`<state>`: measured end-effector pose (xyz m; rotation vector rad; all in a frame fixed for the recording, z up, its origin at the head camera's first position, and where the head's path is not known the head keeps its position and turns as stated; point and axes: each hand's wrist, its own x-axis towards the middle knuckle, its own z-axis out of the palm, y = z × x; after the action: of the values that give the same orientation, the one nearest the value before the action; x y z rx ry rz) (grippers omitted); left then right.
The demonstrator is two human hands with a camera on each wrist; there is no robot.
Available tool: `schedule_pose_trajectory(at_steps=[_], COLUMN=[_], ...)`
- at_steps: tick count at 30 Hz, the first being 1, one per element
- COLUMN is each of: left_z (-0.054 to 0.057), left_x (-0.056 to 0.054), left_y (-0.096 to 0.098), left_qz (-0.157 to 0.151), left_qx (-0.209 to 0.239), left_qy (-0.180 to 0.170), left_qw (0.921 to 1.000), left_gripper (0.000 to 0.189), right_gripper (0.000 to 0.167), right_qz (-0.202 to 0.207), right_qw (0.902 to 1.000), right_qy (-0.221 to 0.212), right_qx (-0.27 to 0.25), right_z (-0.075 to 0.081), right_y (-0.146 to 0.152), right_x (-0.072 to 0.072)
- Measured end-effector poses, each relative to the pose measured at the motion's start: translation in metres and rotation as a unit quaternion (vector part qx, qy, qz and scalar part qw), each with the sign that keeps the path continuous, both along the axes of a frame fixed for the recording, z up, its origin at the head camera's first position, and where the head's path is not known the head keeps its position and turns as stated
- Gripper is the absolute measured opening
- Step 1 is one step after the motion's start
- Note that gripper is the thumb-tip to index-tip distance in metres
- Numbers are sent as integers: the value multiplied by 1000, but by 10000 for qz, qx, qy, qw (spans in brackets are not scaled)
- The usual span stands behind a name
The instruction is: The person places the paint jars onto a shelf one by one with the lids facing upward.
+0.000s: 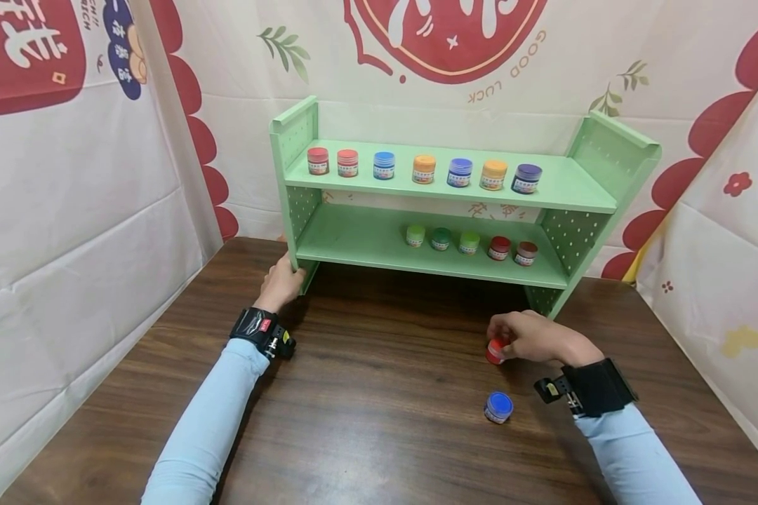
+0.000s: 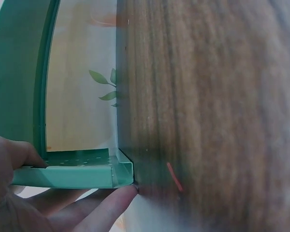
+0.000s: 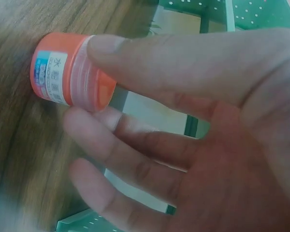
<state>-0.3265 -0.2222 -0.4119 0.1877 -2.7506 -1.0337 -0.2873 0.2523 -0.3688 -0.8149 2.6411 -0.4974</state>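
My left hand (image 1: 281, 284) grips the lower front of the left side panel of a green two-tier shelf (image 1: 379, 261); the left wrist view shows thumb and fingers (image 2: 106, 205) on either side of the panel's edge. On the table before the shelf's right end, my right hand (image 1: 533, 337) pinches a small red paint jar (image 1: 495, 351) by its lid. In the right wrist view that jar (image 3: 55, 70) looks orange-red with a white and blue label. A blue-lidded jar (image 1: 498, 407) stands on the table nearer to me, apart from the right hand.
Several jars in red, blue, orange and purple line the upper tier (image 1: 354, 179). On the lower tier stand green jars (image 1: 441, 238) and dark red or brown jars (image 1: 499, 247). A printed cloth (image 1: 240, 133) hangs behind the brown wooden table (image 1: 366, 393).
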Motion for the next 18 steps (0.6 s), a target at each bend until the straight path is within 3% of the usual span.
schedule_pose_trajectory(at_steps=[9, 18], left_z=[1, 0], left_x=[1, 0], left_y=[0, 0], left_qz=[12, 27], left_qx=[-29, -38], left_qy=[-10, -38], left_qw=[10000, 10000], left_gripper=[28, 31], right_gripper=[26, 25], right_qz=[-210, -1], right_qw=[9998, 10000], right_qy=[-31, 90], right_qx=[-30, -17], right_z=[-2, -1], right_y=[1, 2], right_x=[-2, -3])
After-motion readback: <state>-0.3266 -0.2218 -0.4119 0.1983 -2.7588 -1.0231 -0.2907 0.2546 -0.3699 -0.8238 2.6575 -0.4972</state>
